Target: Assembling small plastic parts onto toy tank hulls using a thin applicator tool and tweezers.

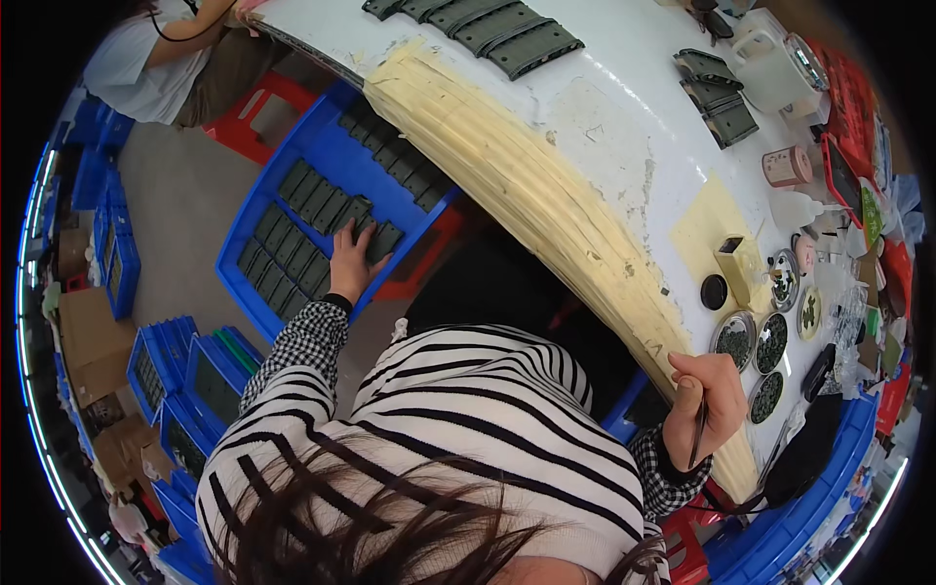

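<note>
At the left, my left hand point(353, 261) reaches into a big blue tray point(241, 226). Its fingers are spread over the end of a row of dark green ribbed rectangular parts point(317, 200), touching them; whether it grips one I cannot make out. More such parts point(285, 255) lie in rows in the same tray. On the right, my right hand point(707, 402) is closed above the table's padded edge. Out of its fist points a slim dark tool point(698, 436), its exact kind not clear. Close by are round dishes of small dark pieces point(770, 341).
Cream tape or padding point(526, 185) covers the near edge of the white table point(614, 117). More dark green parts point(497, 34) lie at its far side. A white jug point(765, 73) stands at the right. Blue crates point(210, 375) are stacked at left; another person point(161, 63) sits far left.
</note>
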The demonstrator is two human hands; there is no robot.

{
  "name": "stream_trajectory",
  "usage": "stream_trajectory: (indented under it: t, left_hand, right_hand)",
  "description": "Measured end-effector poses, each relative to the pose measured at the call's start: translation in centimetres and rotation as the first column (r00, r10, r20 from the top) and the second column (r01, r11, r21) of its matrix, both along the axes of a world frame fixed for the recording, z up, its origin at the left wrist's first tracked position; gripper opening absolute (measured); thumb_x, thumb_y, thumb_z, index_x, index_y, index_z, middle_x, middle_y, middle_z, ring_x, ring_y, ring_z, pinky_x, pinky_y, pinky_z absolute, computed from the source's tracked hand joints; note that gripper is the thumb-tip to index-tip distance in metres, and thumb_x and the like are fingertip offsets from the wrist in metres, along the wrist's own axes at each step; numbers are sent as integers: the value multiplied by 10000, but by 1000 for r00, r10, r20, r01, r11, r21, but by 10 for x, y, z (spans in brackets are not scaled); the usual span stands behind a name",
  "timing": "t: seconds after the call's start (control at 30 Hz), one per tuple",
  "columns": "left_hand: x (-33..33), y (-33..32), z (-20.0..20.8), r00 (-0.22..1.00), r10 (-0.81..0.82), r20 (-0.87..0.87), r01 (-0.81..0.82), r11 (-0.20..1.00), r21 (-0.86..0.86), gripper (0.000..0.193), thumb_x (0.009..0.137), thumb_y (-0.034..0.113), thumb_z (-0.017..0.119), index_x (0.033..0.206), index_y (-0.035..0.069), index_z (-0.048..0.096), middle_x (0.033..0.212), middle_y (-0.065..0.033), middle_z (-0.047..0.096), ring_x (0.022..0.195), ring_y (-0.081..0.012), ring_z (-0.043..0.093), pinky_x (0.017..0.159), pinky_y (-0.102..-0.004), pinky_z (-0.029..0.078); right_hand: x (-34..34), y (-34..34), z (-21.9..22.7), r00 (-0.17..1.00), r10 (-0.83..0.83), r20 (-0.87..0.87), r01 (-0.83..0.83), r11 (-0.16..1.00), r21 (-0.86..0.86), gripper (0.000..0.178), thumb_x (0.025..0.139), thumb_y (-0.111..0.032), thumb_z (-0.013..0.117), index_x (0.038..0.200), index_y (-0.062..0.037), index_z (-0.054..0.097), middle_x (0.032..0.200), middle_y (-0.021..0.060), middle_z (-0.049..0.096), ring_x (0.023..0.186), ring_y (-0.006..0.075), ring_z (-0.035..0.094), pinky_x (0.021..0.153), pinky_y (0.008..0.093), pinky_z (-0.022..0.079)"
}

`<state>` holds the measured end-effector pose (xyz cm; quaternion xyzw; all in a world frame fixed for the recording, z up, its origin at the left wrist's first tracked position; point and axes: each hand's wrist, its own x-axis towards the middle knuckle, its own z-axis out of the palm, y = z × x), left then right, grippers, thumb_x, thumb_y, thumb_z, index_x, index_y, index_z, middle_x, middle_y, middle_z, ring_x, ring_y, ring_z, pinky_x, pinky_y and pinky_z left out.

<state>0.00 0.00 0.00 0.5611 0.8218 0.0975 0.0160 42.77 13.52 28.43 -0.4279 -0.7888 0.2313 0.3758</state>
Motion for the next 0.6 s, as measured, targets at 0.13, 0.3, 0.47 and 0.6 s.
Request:
stream_trajectory:
  t: [0.13, 0.3, 0.47, 0.6]
  left_hand:
    - [7, 9, 20, 988, 71, 134, -78, 996, 44, 793, 671, 290, 791, 1343, 102, 415, 1273, -184, 460, 1174, -375, 440, 973, -446, 438]
    - [11, 14, 47, 968, 134, 211, -180, 959, 218, 784, 665, 267, 795, 1319, 43, 425, 1217, -184, 492, 1147, -362, 461, 972, -430, 426]
    - [10, 29, 116, 864, 240, 442, -454, 750, 481, 766, 722, 254, 798, 1338, 41, 395, 1271, -152, 462, 1215, -283, 454, 973, -446, 413]
    - [20, 90, 228, 921, -27, 390, -296, 602, 741, 713, 784, 131, 751, 1358, 31, 340, 1280, -154, 460, 1166, -228, 501, 949, -373, 465]
  right_hand:
    - [-2, 0, 1, 1000, 15, 3, -15, 1000, -5, 203, 820, -190, 708, 837, 11, 687, 665, 104, 581, 572, 203, 546, 527, 277, 400]
    - [-2, -1, 1, 1000, 12, -5, -12, 1000, -4, 209, 827, -200, 708, 838, 7, 688, 660, 96, 578, 570, 196, 541, 524, 273, 395]
    - [4, 2, 0, 1000, 16, -5, -16, 1000, -14, 190, 816, -196, 718, 840, -9, 696, 648, 76, 572, 557, 178, 529, 505, 269, 383]
    - [6, 7, 0, 998, 56, -6, -55, 997, 54, 167, 775, -174, 738, 855, -31, 707, 641, 67, 565, 541, 183, 522, 493, 277, 385]
